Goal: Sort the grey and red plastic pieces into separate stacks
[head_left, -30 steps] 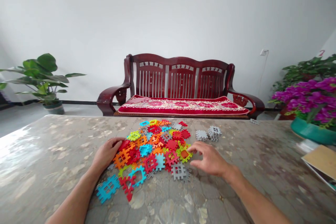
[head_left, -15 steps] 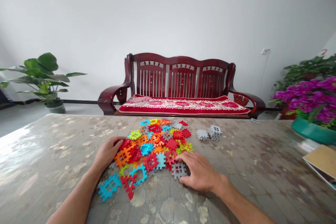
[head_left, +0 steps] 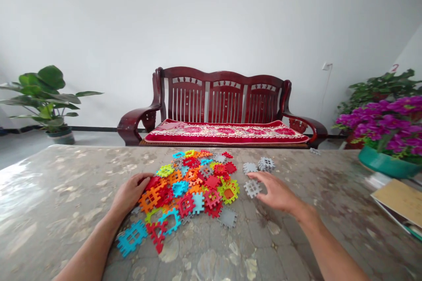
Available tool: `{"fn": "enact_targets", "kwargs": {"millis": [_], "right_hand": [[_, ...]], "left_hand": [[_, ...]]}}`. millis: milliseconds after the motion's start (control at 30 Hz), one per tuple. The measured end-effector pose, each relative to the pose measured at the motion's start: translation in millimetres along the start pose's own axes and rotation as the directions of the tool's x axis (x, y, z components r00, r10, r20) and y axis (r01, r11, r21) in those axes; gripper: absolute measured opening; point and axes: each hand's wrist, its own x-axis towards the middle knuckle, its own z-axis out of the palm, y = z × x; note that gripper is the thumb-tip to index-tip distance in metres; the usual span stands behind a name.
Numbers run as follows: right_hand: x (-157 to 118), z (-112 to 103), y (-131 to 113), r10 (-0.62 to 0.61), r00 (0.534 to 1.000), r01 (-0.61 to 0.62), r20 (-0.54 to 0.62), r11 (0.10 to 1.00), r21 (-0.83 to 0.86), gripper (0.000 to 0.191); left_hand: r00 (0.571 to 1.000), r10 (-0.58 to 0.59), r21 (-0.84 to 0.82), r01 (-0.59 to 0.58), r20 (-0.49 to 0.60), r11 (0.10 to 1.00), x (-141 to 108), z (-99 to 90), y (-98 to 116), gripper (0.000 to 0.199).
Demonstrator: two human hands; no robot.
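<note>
My right hand [head_left: 278, 191] grips a grey window-frame interlocking piece [head_left: 253, 188] between thumb and fingers, just right of the pile. Beyond it lie a solid grey interlocking piece [head_left: 249, 168] and a small stack of grey window pieces [head_left: 266, 163]. My left hand [head_left: 130, 192] rests at the pile's left edge, loosely curved, its fingertips at a red piece [head_left: 152, 183]; it grips nothing that I can see. The pile mixes red, orange, blue, green and grey pieces. A flat grey piece [head_left: 227, 217] lies at its near right edge, and a blue window piece [head_left: 132, 238] at its near left.
The patterned table [head_left: 82, 193] spans the foreground. On its right stand purple flowers in a teal planter [head_left: 385, 162], near a brown-covered book or box [head_left: 398, 199]. Behind the table is a wooden bench [head_left: 227, 96]; a potted plant [head_left: 49, 105] stands at left.
My right hand has carried the grey window piece rightward, away from the pile towards the other grey pieces. This uncovers a flat grey piece. My left hand stays at the pile; the view shifts slightly.
</note>
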Motion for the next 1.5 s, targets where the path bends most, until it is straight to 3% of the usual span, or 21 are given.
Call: {"fn": "enact_targets", "kwargs": {"millis": [100, 200, 467, 567, 733, 900, 967, 1033, 1100, 1167, 1233, 1500], "right_hand": [[-1, 4, 10, 0.046, 0.999, -0.046, -0.017, 0.999, -0.028, 0.060], [-2, 10, 5, 0.172, 0.985, -0.173, -0.017, 0.982, -0.079, 0.049], [-5, 25, -12, 0.399, 0.912, -0.403, -0.091, 0.837, -0.369, 0.043], [-4, 28, -1, 0.357, 0.931, -0.361, -0.077, 0.871, -0.333, 0.040], [-3, 29, 18, 0.259, 0.965, -0.264, -0.050, 0.949, -0.173, 0.065], [-4, 29, 16, 0.377, 0.914, -0.399, -0.152, 0.902, -0.165, 0.042], [-5, 31, 13, 0.424, 0.890, -0.451, -0.168, 0.874, -0.182, 0.045], [-5, 34, 11, 0.411, 0.899, -0.435, -0.150, 0.879, -0.195, 0.046], [-4, 39, 12, 0.341, 0.933, -0.357, -0.118, 0.918, -0.171, 0.037], [-4, 42, 14, 0.278, 0.955, -0.290, -0.107, 0.950, -0.114, 0.042], [-3, 43, 16, 0.276, 0.954, -0.285, -0.118, 0.956, -0.075, 0.050], [-5, 42, 17, 0.296, 0.946, -0.311, -0.136, 0.945, -0.107, 0.051]], "left_hand": [[1.000, -0.005, -0.009, 0.005, -0.004, 1.000, 0, 0.0, 0, 0.042], [1.000, -0.010, -0.012, 0.010, -0.013, 1.000, 0, -0.1, 0, 0.042], [1.000, -0.012, -0.028, 0.012, -0.004, 1.000, 0, -0.8, 2, 0.042], [1.000, -0.008, -0.025, 0.008, -0.007, 1.000, 0, -0.4, 1, 0.042], [1.000, -0.008, -0.012, 0.008, -0.004, 1.000, 1, 0.2, -1, 0.042], [1.000, 0.011, -0.006, -0.011, -0.020, 1.000, 2, 0.5, -2, 0.041], [1.000, 0.019, -0.008, -0.019, -0.023, 1.000, 2, 0.4, -2, 0.041], [1.000, 0.021, -0.004, -0.021, -0.023, 1.000, 2, 0.1, -2, 0.040], [1.000, 0.017, 0.001, -0.017, -0.015, 1.000, 1, -0.5, -2, 0.041], [1.000, 0.006, 0.005, -0.006, -0.008, 1.000, 1, -1.1, -1, 0.041], [1.000, 0.001, 0.011, -0.001, -0.008, 1.000, 0, -1.5, -1, 0.042], [1.000, 0.019, -0.007, -0.019, -0.010, 1.000, 1, -0.7, -2, 0.041]]}}
